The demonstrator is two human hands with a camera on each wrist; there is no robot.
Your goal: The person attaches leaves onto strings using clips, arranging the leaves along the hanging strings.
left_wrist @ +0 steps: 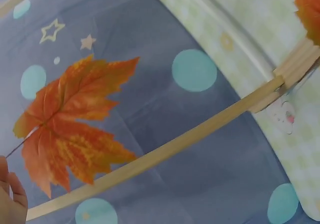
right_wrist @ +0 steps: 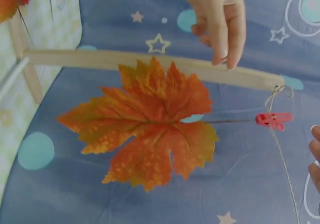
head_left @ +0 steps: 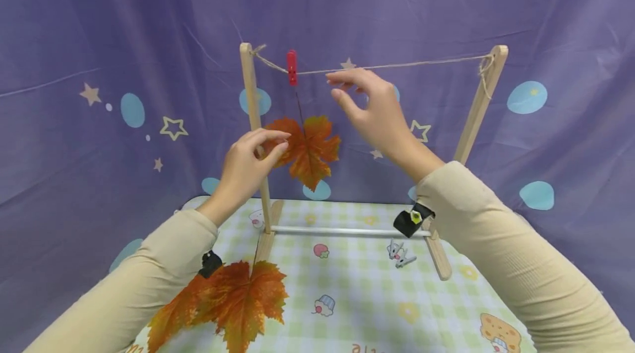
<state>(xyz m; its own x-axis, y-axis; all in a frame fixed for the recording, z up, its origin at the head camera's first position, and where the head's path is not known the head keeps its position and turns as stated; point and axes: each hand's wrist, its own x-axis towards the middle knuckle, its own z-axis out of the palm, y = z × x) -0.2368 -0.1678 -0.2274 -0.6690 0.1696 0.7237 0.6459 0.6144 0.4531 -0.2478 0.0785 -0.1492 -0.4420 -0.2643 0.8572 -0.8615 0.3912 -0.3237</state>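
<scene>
An orange maple leaf (head_left: 310,149) hangs by its thin stem from a red clothespin (head_left: 291,68) clipped on a twine line (head_left: 412,64). My left hand (head_left: 243,162) is in front of the leaf's left edge, thumb and fingers bent and apart, holding nothing. Higher up, to the right of the clothespin, my right hand (head_left: 374,107) is raised near the twine with its fingers loosely curved around nothing. The right wrist view shows the clothespin (right_wrist: 274,120) apart from both hands, with fingertips of the right hand (right_wrist: 315,154) at the edge.
Wooden posts (head_left: 478,105) joined by a white rod (head_left: 347,230) hold up the twine. More maple leaves (head_left: 248,300) lie at the table's front left, partly under the left forearm. Grey clothespins (head_left: 401,253) rest on the checked tablecloth (head_left: 367,287). A purple curtain (head_left: 149,22) hangs behind.
</scene>
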